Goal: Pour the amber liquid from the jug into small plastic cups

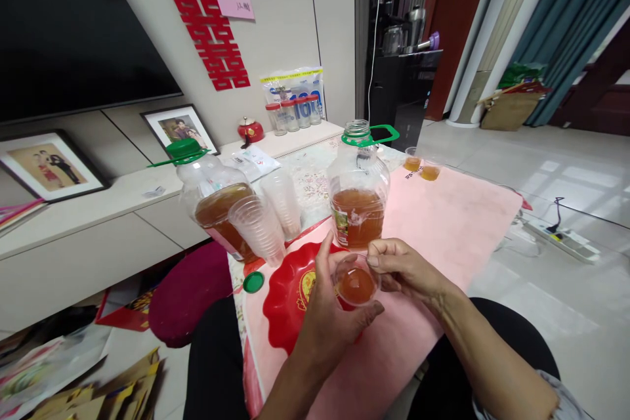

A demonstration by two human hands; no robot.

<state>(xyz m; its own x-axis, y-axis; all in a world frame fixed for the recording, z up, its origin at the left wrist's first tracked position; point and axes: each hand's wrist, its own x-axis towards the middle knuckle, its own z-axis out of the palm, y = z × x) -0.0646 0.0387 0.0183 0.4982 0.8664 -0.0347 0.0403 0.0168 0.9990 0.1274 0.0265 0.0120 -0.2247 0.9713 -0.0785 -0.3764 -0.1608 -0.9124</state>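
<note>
A clear plastic cup [357, 283] with amber liquid in it is between my two hands, above the edge of a red scalloped tray [283, 305]. My left hand [327, 315] curves round the cup from the left, thumb underneath. The fingers of my right hand [406, 268] pinch the cup's rim on the right. Just behind stands an uncapped big plastic jug [358, 200], partly filled with amber liquid, a green handle at its neck. A second jug [211, 200] with a green cap stands left, behind a leaning stack of clear cups [256, 226].
A green cap [253, 282] lies left of the tray on the pink table cover [443, 210]. Another cup stack [281, 200] stands farther back. Two filled cups [429, 172] sit at the far right edge. Lidded jars [290, 117] line the shelf; a power strip [561, 236] lies on the floor.
</note>
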